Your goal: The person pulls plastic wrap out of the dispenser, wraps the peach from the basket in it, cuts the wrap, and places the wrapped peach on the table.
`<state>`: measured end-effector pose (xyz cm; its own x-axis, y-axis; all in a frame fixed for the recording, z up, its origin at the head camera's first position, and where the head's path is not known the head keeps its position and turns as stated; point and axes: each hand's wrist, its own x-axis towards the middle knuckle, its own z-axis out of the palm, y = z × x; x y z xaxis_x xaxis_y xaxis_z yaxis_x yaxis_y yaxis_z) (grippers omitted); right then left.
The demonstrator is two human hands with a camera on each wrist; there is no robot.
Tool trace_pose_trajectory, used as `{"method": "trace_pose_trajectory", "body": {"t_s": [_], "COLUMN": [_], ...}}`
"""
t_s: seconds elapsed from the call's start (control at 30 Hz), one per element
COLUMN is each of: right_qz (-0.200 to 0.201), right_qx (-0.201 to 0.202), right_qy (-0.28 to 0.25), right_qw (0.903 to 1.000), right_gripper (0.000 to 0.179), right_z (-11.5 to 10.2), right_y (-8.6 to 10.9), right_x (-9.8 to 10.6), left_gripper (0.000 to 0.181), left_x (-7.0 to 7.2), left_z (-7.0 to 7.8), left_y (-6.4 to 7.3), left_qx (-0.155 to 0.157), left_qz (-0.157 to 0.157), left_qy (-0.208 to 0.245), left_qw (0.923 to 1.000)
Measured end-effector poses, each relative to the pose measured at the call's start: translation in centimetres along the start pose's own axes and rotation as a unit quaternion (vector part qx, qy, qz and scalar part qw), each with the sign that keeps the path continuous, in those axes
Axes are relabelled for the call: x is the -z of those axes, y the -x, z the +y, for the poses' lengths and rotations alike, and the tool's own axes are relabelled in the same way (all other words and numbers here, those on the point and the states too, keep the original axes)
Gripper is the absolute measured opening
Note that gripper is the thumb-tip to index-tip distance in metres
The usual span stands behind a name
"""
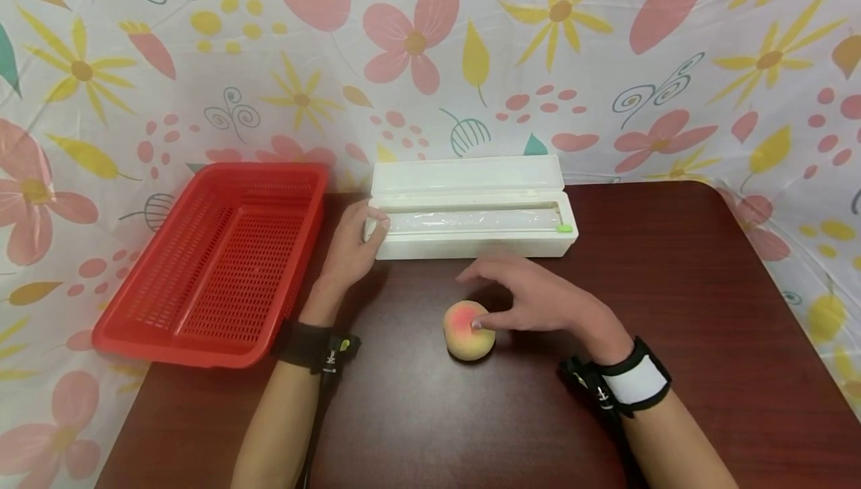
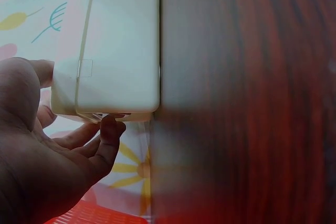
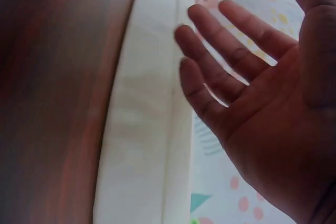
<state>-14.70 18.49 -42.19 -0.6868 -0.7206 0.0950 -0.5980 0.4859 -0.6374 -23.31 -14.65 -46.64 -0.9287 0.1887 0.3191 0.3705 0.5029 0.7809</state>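
Note:
A long white plastic wrap dispenser point(image 1: 471, 247) lies at the back of the table with its lid point(image 1: 467, 175) raised and a roll of clear wrap point(image 1: 471, 220) inside. My left hand point(image 1: 351, 246) grips its left end; in the left wrist view, curled fingers point(image 2: 109, 137) meet the end of the dispenser point(image 2: 121, 40). A yellow and pink peach point(image 1: 464, 333) sits on the table in front of it. Over the peach's right side reaches my right hand point(image 1: 538, 296), fingers spread and thumb at the fruit. Whether the thumb touches it I cannot tell.
A red plastic basket point(image 1: 296, 280) with slotted sides stands on the left, beside my left forearm. Behind the dark brown table point(image 1: 673, 265) hangs a flowered cloth point(image 1: 430, 122). Black straps with cameras sit on both wrists.

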Motion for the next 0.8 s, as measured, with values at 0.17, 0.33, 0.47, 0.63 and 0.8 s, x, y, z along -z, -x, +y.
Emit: {"method": "trace_pose_trajectory", "body": {"t_s": [0.17, 0.33, 0.47, 0.63, 0.8], "right_qz": [-0.037, -0.051, -0.057, -0.061, -0.061], "right_qx": [-0.004, 0.009, 0.014, 0.001, -0.005], "right_qy": [0.012, 0.044, 0.077, 0.101, 0.105], "right_qw": [0.9992, 0.9977, 0.9953, 0.9931, 0.9926], "right_gripper": [0.066, 0.073, 0.076, 0.075, 0.073], "right_z": [-0.8, -1.9, -2.5, -2.7, -2.6], "right_y": [0.0, 0.1, 0.1, 0.2, 0.2], "right_x": [-0.8, -1.5, -1.8, -2.0, -2.2], "left_gripper": [0.012, 0.012, 0.012, 0.012, 0.012], "left_x": [0.0, 0.0, 0.0, 0.0, 0.0], "left_z": [-0.1, -0.1, -0.2, -0.3, -0.3], "left_y": [0.0, -0.1, -0.1, -0.1, 0.0], "left_qx": [0.0, -0.004, -0.003, -0.004, -0.004], "left_qz": [-0.001, -0.004, -0.004, -0.003, -0.004], "left_qy": [0.007, 0.01, 0.008, 0.005, 0.007], "left_qw": [1.0, 0.9999, 1.0, 1.0, 1.0]}}
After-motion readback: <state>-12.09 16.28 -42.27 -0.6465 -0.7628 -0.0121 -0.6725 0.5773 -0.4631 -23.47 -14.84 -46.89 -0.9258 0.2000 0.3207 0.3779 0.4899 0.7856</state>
